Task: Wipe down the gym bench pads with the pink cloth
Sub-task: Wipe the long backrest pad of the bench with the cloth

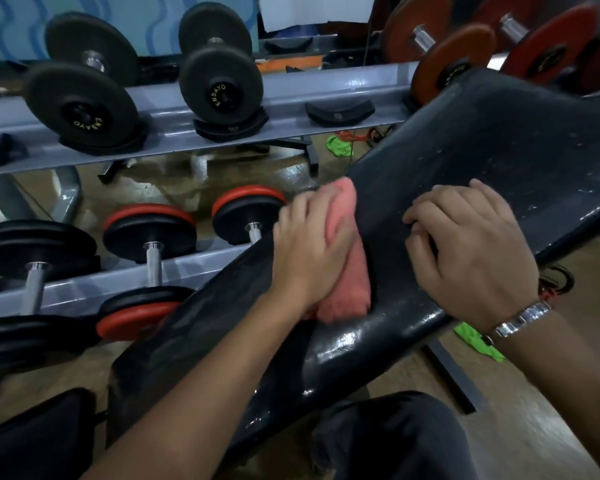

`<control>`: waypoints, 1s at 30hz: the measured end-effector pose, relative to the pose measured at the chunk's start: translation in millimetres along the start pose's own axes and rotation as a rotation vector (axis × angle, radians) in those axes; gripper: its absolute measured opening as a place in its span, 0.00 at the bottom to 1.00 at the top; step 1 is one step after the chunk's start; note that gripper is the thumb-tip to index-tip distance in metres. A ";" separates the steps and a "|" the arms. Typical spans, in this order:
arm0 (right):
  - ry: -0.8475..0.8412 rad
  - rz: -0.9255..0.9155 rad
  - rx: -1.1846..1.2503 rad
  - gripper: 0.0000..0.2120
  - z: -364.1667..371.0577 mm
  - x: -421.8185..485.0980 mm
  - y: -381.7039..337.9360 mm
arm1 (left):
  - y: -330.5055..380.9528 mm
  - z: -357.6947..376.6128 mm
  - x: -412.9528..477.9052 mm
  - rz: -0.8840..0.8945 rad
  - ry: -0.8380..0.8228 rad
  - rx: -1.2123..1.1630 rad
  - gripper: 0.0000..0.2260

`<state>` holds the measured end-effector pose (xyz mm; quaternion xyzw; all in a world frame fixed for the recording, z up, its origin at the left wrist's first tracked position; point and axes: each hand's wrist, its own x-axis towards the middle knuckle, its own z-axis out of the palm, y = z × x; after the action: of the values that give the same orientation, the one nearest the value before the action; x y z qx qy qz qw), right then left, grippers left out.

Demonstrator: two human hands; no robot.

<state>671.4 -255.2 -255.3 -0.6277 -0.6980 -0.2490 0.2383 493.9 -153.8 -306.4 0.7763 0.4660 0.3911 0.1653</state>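
**Between the pads: pink cloth pinned under the left hand**

Across centre and right, upper pad (499,150): black, glossy, tilted, long axis rising from the near seam toward the top right. Below and left of it, lower pad (194,327): black as well, long axis running from bottom left up to the seam at centre. Set at an angle to the upper pad there, with wet sheen and droplets on both.

Behind, grey dumbbell rack (291,95) on two levels, with black dumbbells (222,84) above and red-and-black dumbbells (149,233) below. At the bottom edge, knee (395,441) in dark fabric.

Over the seam, left hand (309,251): palm down, fingers curved over the pink cloth (355,278) and closed on it, pressing it into the crease between the two pads.

On the near edge of the upper pad, right hand (471,251): fingers curled tight, knuckles up, nothing visible inside the curl. Touching the pad only, clear of the cloth.

Pink cloth bunched into a thick roll, long axis lying along the seam. Far end pointing up and away toward the rack, near end toward the wearer. Left side largely covered by the left hand.

On the floor under the upper pad, green rag (475,341). On the right wrist, metal watch band (520,318).
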 end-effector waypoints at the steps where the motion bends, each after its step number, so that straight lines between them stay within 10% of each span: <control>1: 0.006 -0.001 -0.001 0.12 0.2 0.1 0.1 | -1.2 -4.1 -15.9 0.087 -0.029 -0.020 0.22; 5: 0.010 0.005 -0.006 0.12 0.5 0.7 -0.2 | -17.8 -12.6 -13.0 0.210 -0.136 0.007 0.26; 12: 0.005 0.014 -0.010 0.11 1.3 0.9 -0.8 | -8.2 9.4 41.8 -0.222 -0.028 0.049 0.22; 18: 0.043 -0.003 -0.004 0.11 2.2 -0.2 1.0 | -13.3 -8.3 -6.8 0.361 -0.183 -0.020 0.24; 24: 0.019 0.001 -0.015 0.11 1.7 1.9 -0.1 | 9.3 10.5 35.1 -0.203 -0.005 0.003 0.23; 30: -0.018 0.010 -0.034 0.13 0.1 2.7 -1.3 | 12.8 -8.7 -31.8 0.242 -0.170 -0.028 0.26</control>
<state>669.9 -253.2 -253.7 -0.6374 -0.6924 -0.2541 0.2227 486.6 -188.3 -307.3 0.8545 0.3480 0.3477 0.1668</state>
